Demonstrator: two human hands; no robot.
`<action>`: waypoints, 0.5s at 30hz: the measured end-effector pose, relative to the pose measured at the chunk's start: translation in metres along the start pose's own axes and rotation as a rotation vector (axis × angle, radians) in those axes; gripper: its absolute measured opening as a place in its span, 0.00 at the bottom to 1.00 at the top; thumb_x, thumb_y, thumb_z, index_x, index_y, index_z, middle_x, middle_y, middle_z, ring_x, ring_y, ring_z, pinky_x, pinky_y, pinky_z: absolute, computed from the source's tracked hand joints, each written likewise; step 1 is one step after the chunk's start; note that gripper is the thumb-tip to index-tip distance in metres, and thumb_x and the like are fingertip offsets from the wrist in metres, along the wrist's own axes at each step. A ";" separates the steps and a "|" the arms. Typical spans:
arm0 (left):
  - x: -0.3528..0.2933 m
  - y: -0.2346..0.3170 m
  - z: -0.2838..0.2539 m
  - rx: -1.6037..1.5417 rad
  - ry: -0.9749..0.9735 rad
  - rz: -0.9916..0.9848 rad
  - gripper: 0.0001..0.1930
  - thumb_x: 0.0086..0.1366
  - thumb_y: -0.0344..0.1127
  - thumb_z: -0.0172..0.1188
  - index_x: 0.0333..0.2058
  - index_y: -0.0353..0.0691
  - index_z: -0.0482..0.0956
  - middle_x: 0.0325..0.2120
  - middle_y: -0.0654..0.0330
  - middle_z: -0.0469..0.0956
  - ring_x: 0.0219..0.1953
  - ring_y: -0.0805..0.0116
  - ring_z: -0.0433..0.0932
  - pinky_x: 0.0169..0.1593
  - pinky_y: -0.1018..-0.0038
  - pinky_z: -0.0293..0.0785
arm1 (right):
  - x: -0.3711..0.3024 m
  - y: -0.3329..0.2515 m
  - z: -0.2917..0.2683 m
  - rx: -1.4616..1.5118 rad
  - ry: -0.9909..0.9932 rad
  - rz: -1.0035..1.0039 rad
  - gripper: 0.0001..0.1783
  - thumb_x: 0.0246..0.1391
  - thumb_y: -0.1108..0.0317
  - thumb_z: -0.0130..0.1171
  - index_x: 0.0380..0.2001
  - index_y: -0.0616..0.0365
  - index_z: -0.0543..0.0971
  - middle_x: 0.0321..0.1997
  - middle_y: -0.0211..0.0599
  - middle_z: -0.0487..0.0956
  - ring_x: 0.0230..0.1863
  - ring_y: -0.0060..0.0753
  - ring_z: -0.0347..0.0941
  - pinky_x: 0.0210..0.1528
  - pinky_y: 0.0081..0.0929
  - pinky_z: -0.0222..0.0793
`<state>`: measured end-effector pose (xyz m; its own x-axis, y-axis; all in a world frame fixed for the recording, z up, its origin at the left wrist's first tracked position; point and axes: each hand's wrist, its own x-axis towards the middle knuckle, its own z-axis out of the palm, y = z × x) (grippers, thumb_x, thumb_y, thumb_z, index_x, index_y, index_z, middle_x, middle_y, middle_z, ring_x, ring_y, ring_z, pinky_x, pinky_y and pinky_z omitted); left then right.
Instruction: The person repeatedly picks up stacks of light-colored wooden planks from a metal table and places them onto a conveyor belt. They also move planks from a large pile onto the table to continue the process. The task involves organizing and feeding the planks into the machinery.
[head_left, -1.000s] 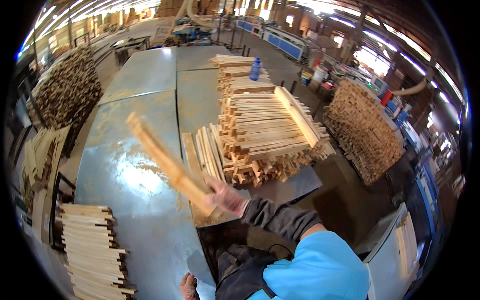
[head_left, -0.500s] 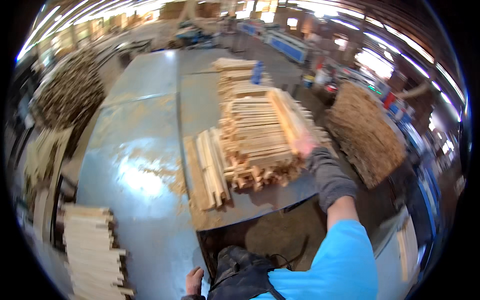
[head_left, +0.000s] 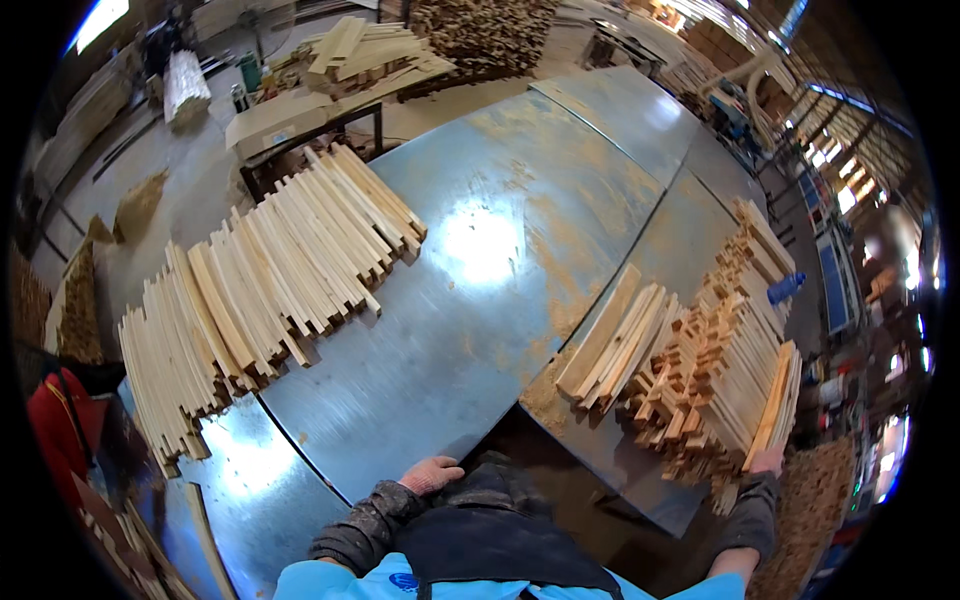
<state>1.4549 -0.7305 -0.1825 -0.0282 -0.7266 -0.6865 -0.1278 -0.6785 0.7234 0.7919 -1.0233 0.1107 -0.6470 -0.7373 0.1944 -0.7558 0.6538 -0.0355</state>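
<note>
Touching 1 board [head_left: 769, 408]: right hand [head_left: 767, 461]

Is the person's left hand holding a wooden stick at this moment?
No, the left hand is at the edge of the metal table, with no stick showing in it.

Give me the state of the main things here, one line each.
Metal table, partly strewn with sawdust
Left hand, at the metal table's edge, nothing visible in it
Right hand, at a board's near end, grip unclear
Left row of strips, side by side, ends uneven
Stacked wood, piled in layers
Small strip group, lying beside the stacked wood
Blue bottle, on the stacked wood, cap unclear
</note>
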 end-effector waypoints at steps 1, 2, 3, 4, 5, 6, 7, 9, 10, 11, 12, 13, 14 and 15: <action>0.000 -0.004 -0.003 0.015 0.007 -0.006 0.33 0.69 0.54 0.64 0.63 0.34 0.81 0.58 0.46 0.84 0.61 0.52 0.81 0.65 0.62 0.74 | -0.026 -0.030 -0.013 -0.022 -0.018 0.082 0.29 0.64 0.68 0.54 0.69 0.49 0.72 0.71 0.60 0.73 0.71 0.68 0.69 0.71 0.55 0.68; 0.002 -0.005 -0.005 -0.033 0.013 -0.001 0.33 0.69 0.54 0.64 0.63 0.34 0.81 0.58 0.46 0.84 0.62 0.52 0.81 0.65 0.62 0.74 | -0.026 -0.054 -0.017 -0.076 -0.026 0.066 0.29 0.65 0.67 0.56 0.69 0.51 0.72 0.69 0.61 0.75 0.70 0.68 0.70 0.70 0.54 0.68; 0.000 0.003 -0.010 -0.073 0.004 0.005 0.33 0.69 0.54 0.64 0.63 0.34 0.80 0.59 0.46 0.84 0.62 0.52 0.81 0.65 0.62 0.74 | -0.030 -0.068 -0.024 -0.137 -0.031 0.065 0.29 0.65 0.65 0.57 0.69 0.53 0.73 0.67 0.61 0.77 0.69 0.69 0.72 0.70 0.53 0.69; -0.002 0.007 -0.015 -0.120 0.003 0.005 0.33 0.69 0.54 0.64 0.64 0.34 0.80 0.59 0.46 0.84 0.62 0.52 0.80 0.65 0.62 0.74 | -0.029 -0.088 -0.021 -0.200 -0.039 0.052 0.30 0.65 0.63 0.59 0.69 0.54 0.73 0.65 0.62 0.79 0.69 0.69 0.73 0.70 0.53 0.69; 0.005 0.006 -0.017 -0.059 0.055 0.042 0.33 0.69 0.54 0.64 0.63 0.35 0.81 0.58 0.47 0.84 0.62 0.53 0.80 0.65 0.63 0.74 | 0.011 -0.062 0.012 -0.001 0.023 -0.043 0.29 0.66 0.63 0.60 0.69 0.56 0.73 0.63 0.59 0.81 0.64 0.65 0.75 0.65 0.51 0.71; 0.018 0.002 -0.021 -0.097 0.064 0.048 0.33 0.69 0.54 0.64 0.63 0.34 0.80 0.58 0.47 0.84 0.62 0.53 0.80 0.65 0.63 0.74 | 0.056 -0.035 0.042 0.172 0.072 -0.156 0.29 0.67 0.62 0.62 0.69 0.57 0.74 0.61 0.56 0.82 0.58 0.61 0.78 0.61 0.50 0.73; 0.028 -0.001 -0.028 -0.137 0.103 0.042 0.33 0.69 0.54 0.64 0.63 0.34 0.80 0.58 0.46 0.84 0.62 0.53 0.80 0.65 0.63 0.74 | 0.063 -0.068 0.059 0.170 0.158 -0.322 0.30 0.67 0.63 0.62 0.70 0.59 0.73 0.59 0.55 0.83 0.56 0.59 0.78 0.59 0.48 0.73; 0.033 0.001 -0.055 -0.206 0.142 0.023 0.37 0.69 0.54 0.64 0.66 0.30 0.76 0.61 0.43 0.82 0.64 0.52 0.79 0.67 0.63 0.73 | 0.060 -0.161 0.074 0.293 0.139 -0.607 0.32 0.66 0.65 0.61 0.71 0.62 0.71 0.59 0.54 0.82 0.55 0.53 0.78 0.59 0.44 0.72; 0.028 0.012 -0.072 -0.237 0.264 -0.016 0.37 0.68 0.53 0.65 0.66 0.30 0.76 0.61 0.43 0.81 0.64 0.52 0.79 0.67 0.63 0.73 | 0.025 -0.232 0.060 0.452 -0.031 -0.707 0.33 0.65 0.67 0.60 0.71 0.64 0.71 0.61 0.53 0.81 0.57 0.50 0.77 0.61 0.41 0.71; 0.025 0.023 -0.087 -0.270 0.372 -0.046 0.37 0.68 0.53 0.65 0.67 0.30 0.75 0.62 0.43 0.81 0.65 0.52 0.79 0.67 0.63 0.73 | -0.013 -0.293 0.034 0.586 -0.201 -0.786 0.33 0.65 0.68 0.60 0.71 0.66 0.70 0.63 0.52 0.81 0.59 0.47 0.77 0.64 0.38 0.70; 0.026 0.030 -0.097 -0.297 0.471 -0.071 0.38 0.68 0.52 0.66 0.67 0.29 0.74 0.62 0.44 0.81 0.65 0.52 0.79 0.67 0.63 0.73 | -0.049 -0.346 0.015 0.672 -0.350 -0.856 0.34 0.64 0.70 0.59 0.72 0.68 0.70 0.65 0.51 0.80 0.62 0.45 0.76 0.66 0.35 0.69; 0.041 0.016 -0.105 -0.387 0.572 -0.036 0.38 0.68 0.51 0.66 0.68 0.29 0.74 0.62 0.44 0.81 0.64 0.52 0.79 0.67 0.63 0.73 | -0.091 -0.401 -0.001 0.706 -0.494 -0.920 0.34 0.63 0.72 0.59 0.72 0.70 0.69 0.67 0.50 0.79 0.64 0.42 0.76 0.68 0.31 0.68; 0.071 -0.005 -0.114 -0.466 0.637 0.017 0.38 0.68 0.50 0.67 0.68 0.29 0.73 0.61 0.45 0.81 0.64 0.51 0.79 0.66 0.63 0.73 | -0.072 -0.429 0.039 0.774 -0.450 -1.090 0.33 0.63 0.70 0.60 0.70 0.71 0.71 0.64 0.49 0.80 0.59 0.37 0.76 0.65 0.30 0.70; 0.087 -0.024 -0.120 -0.552 0.734 0.050 0.38 0.67 0.49 0.67 0.69 0.29 0.73 0.61 0.45 0.82 0.63 0.51 0.79 0.66 0.63 0.73 | -0.095 -0.481 0.060 0.695 -0.500 -1.140 0.33 0.62 0.70 0.61 0.69 0.70 0.72 0.64 0.50 0.81 0.62 0.40 0.77 0.66 0.33 0.70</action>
<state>1.5743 -0.7902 -0.2502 0.6397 -0.5144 -0.5711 0.3537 -0.4627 0.8129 1.2108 -1.2775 0.0502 0.4819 -0.8719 0.0870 -0.6793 -0.4344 -0.5915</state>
